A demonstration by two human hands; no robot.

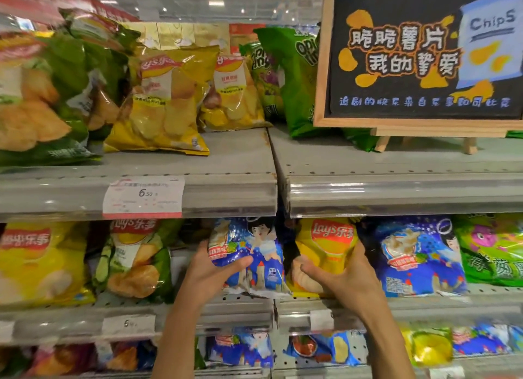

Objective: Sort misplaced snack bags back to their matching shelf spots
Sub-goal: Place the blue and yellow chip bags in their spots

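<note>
left hand [209, 268] grips blue bag [249, 257]; right hand [343, 276] grips yellow bag [325, 251]; risk: swapping both at once, slick foil slips.

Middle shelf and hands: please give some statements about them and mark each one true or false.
1. The left hand holds a blue bag. True.
2. The right hand holds a green bag. False: it holds a yellow bag.
3. Another blue bag stands right of the yellow one. True.
4. The chalkboard sign stands on the middle shelf. False: it stands on the upper shelf.
</note>
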